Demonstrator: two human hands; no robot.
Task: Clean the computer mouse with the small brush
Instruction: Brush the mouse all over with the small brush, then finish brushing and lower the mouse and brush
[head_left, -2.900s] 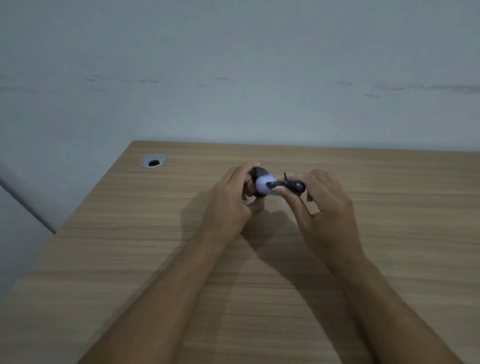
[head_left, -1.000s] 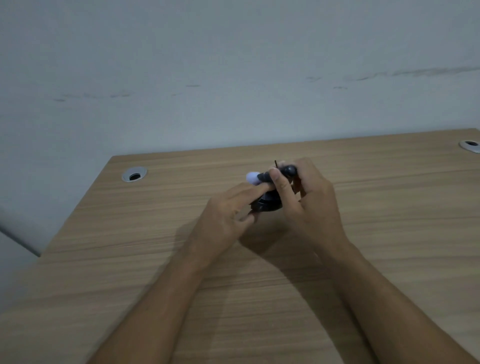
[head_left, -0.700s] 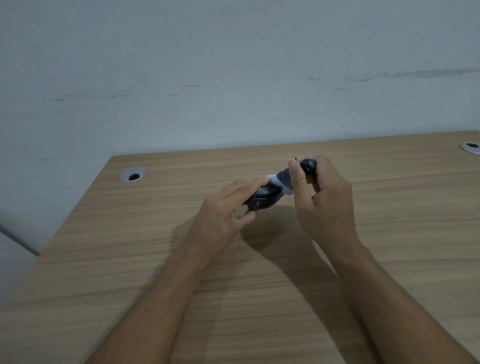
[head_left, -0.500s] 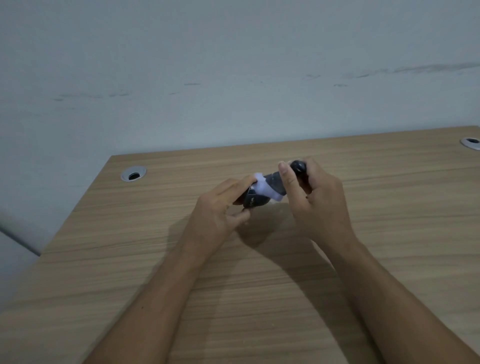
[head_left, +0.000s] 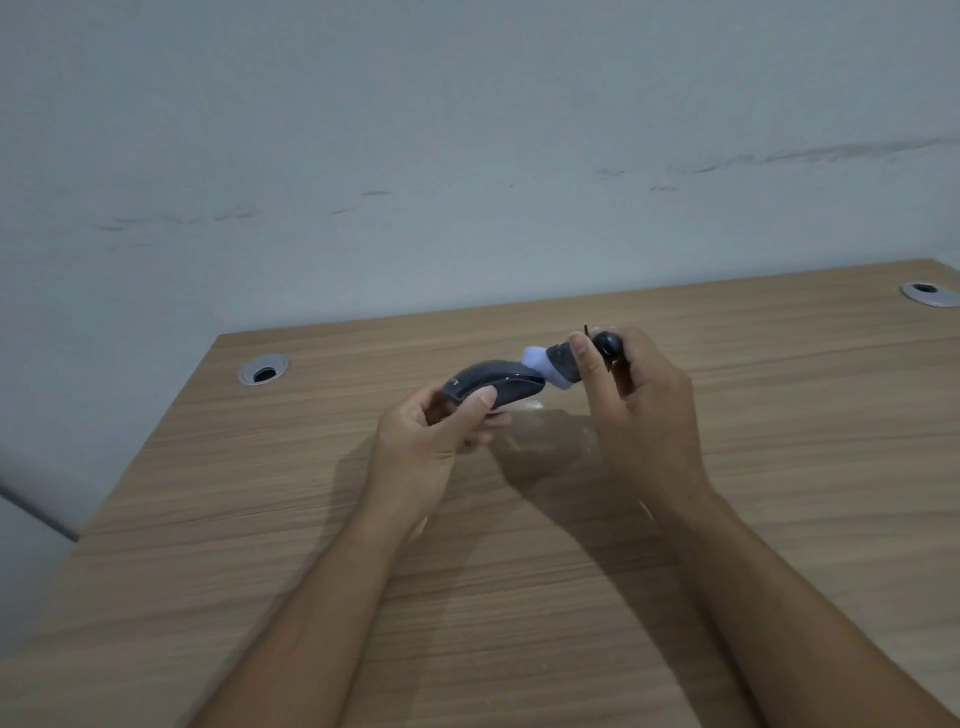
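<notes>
Head view: left hand (head_left: 431, 436) is gripping the dark computer mouse (head_left: 493, 385) above the wooden desk (head_left: 779, 467); right hand (head_left: 641, 405) is pinching the small brush (head_left: 563, 365), bristles touching the mouse's end.

Both bare forearms reach forward from the near edge and angle in toward each other, the hands raised close together but not touching. The left hand (head_left: 436, 431) is curled in a pinch, thumb on top and fingers tucked beneath, clamped on the near end of the mouse (head_left: 493, 385), its wrist fairly straight. The right hand (head_left: 641, 410) sits a little higher with its wrist bent, fingers folded in and the thumb pointing up against the brush (head_left: 569, 362) it grips.
</notes>
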